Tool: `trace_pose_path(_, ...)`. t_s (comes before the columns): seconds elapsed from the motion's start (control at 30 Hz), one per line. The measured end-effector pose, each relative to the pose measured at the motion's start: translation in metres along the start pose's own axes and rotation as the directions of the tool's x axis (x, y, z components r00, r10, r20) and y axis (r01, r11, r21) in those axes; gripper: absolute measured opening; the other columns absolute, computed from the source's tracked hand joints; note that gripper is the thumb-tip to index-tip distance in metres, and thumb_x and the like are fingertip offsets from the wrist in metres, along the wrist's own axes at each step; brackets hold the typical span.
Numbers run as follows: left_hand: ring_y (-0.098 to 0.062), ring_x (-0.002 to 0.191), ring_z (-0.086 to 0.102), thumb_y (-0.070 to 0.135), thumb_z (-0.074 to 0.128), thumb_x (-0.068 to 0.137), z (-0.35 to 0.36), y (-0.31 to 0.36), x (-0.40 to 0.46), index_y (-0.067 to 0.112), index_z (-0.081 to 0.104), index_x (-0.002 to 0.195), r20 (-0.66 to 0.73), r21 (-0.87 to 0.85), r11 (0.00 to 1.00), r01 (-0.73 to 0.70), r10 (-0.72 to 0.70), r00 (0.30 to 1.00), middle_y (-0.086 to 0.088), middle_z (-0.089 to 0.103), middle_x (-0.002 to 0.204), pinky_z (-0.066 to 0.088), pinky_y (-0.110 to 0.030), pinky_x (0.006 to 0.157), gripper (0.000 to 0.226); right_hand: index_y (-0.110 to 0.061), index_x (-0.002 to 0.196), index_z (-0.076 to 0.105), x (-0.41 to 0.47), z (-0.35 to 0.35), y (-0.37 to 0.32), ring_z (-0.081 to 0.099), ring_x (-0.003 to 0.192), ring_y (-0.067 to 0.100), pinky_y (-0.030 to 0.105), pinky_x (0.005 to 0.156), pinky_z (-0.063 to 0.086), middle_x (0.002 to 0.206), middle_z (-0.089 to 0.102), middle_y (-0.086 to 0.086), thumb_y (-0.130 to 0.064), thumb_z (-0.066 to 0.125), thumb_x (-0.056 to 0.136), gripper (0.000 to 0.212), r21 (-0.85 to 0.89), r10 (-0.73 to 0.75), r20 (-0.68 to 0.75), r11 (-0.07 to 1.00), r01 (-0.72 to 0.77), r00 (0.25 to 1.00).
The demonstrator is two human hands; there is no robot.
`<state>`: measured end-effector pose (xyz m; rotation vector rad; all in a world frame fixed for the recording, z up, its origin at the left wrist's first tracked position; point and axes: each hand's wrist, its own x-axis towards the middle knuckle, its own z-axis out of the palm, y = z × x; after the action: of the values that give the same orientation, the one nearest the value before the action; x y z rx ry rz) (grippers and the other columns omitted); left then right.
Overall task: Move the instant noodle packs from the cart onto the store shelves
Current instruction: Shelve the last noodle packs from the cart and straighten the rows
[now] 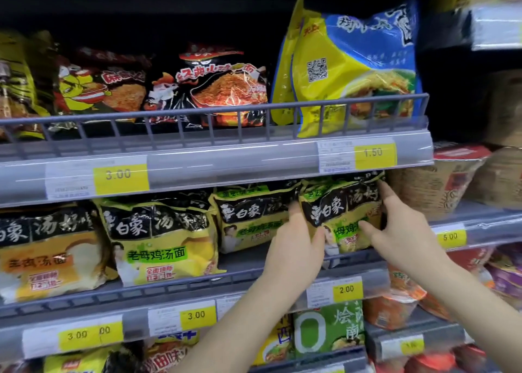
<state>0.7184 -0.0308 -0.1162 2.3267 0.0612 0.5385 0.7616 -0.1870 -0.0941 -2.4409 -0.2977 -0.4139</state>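
Note:
A yellow-green and black noodle pack [343,211] stands upright at the right end of the middle shelf [245,271]. My left hand [296,248] grips its left edge, thumb on the front. On the pack's right side rests my right hand [395,231], thumb on the front and index finger stretched up along the edge. Two more packs of the same kind [251,220] [161,240] stand to its left. The cart is out of view.
Orange-yellow packs [48,254] fill the shelf's left end. The upper shelf [214,158] holds black-red packs [214,87] and blue-yellow packs [353,67] behind a wire rail. Noodle bowls [440,180] stand to the right, green packs [330,330] below.

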Motion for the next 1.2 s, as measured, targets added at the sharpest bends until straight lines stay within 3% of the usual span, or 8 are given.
trace_pose_path(0.13, -0.027, 0.088, 0.064, 0.028, 0.046, 0.097, 0.002, 0.0, 0.009, 0.009, 0.027, 0.14, -0.073, 0.047, 0.999, 0.02, -0.017, 0.997, -0.012, 0.067, 0.103, 0.05, -0.033, 0.069, 0.051, -0.015, 0.151, 0.019, 0.001, -0.001, -0.001, 0.049, 0.056, 0.007, 0.031, 0.055, 0.039, 0.079, 0.059, 0.0, -0.021, 0.06, 0.089, 0.075, -0.026, -0.007, 0.0, 1.0, 0.007, 1.0)
trace_pose_path(0.27, -0.034, 0.096, 0.06, 0.029, 0.045, 0.096, -0.003, -0.005, 0.02, 0.013, 0.034, 0.133, -0.065, 0.099, 0.993, 0.062, -0.056, 0.996, -0.014, 0.063, 0.107, 0.05, -0.042, 0.08, 0.042, -0.012, 0.149, 0.024, -0.005, -0.002, -0.008, 0.048, 0.057, 0.014, 0.03, 0.059, 0.039, 0.066, 0.055, -0.003, -0.024, 0.058, 0.09, 0.069, -0.074, 0.0, -0.01, 0.997, -0.001, 1.0)
trace_pose_path(0.43, -0.029, 0.101, 0.055, 0.028, 0.051, 0.091, -0.012, -0.011, 0.029, 0.015, 0.043, 0.123, -0.022, 0.002, 0.994, 0.113, -0.112, 0.993, -0.009, 0.061, 0.109, 0.047, -0.035, 0.082, 0.035, -0.008, 0.146, 0.031, -0.012, -0.008, -0.018, 0.049, 0.064, 0.022, 0.028, 0.063, 0.038, 0.091, 0.066, 0.013, -0.027, 0.059, 0.09, 0.065, -0.104, 0.017, 0.022, 0.994, -0.014, 1.0)
trace_pose_path(0.57, -0.015, 0.094, 0.058, 0.029, 0.058, 0.088, -0.02, -0.014, 0.016, 0.023, 0.048, 0.112, 0.005, -0.091, 0.995, 0.029, -0.028, 1.0, 0.008, 0.063, 0.094, 0.047, -0.028, 0.079, 0.027, -0.009, 0.144, 0.035, -0.011, -0.01, -0.016, 0.043, 0.061, 0.02, 0.028, 0.063, 0.039, 0.068, 0.051, 0.0, -0.029, 0.06, 0.089, 0.064, -0.163, 0.027, 0.036, 0.986, -0.02, 0.999)
trace_pose_path(0.63, -0.006, 0.087, 0.058, 0.029, 0.058, 0.089, -0.027, -0.013, 0.006, 0.025, 0.045, 0.123, 0.005, -0.12, 0.993, -0.013, 0.014, 1.0, 0.018, 0.059, 0.087, 0.047, -0.024, 0.078, 0.037, -0.011, 0.145, 0.033, -0.012, -0.013, -0.017, 0.045, 0.062, 0.023, 0.03, 0.063, 0.041, 0.061, 0.048, -0.002, -0.03, 0.06, 0.089, 0.065, -0.189, 0.034, 0.04, 0.982, -0.026, 0.999)
trace_pose_path(0.77, -0.007, 0.086, 0.061, 0.033, 0.054, 0.091, -0.043, -0.022, -0.011, 0.026, 0.03, 0.141, 0.016, -0.069, 0.998, 0.003, -0.002, 1.0, 0.007, 0.059, 0.114, 0.049, -0.027, 0.082, 0.055, -0.014, 0.142, 0.032, -0.021, -0.017, -0.023, 0.058, 0.078, 0.031, 0.034, 0.064, 0.048, 0.06, 0.048, 0.0, -0.032, 0.057, 0.089, 0.061, -0.261, 0.025, 0.041, 0.965, -0.013, 0.999)
trace_pose_path(1.03, -0.011, 0.113, 0.053, 0.028, 0.048, 0.095, -0.086, -0.056, -0.054, 0.019, 0.056, 0.123, 0.108, 0.167, 0.967, -0.195, 0.178, 0.978, 0.005, 0.06, 0.123, 0.043, -0.03, 0.097, 0.031, -0.027, 0.126, 0.044, -0.063, 0.0, -0.08, 0.066, 0.096, 0.023, 0.03, 0.064, 0.044, 0.101, 0.067, -0.001, -0.049, 0.041, 0.092, 0.041, -0.552, -0.145, 0.092, 0.816, 0.171, 0.985)
trace_pose_path(1.2, -0.017, 0.102, 0.059, 0.035, 0.033, 0.091, -0.124, -0.093, -0.087, 0.018, 0.06, 0.114, 0.109, 0.328, 0.892, -0.31, 0.291, 0.951, 0.003, 0.064, 0.111, 0.049, -0.035, 0.082, 0.039, -0.035, 0.127, 0.043, -0.085, 0.031, -0.12, 0.063, 0.1, 0.011, 0.025, 0.063, 0.045, 0.114, 0.06, -0.013, -0.055, 0.031, 0.094, 0.04, -0.593, -0.292, 0.2, 0.724, 0.352, 0.935)
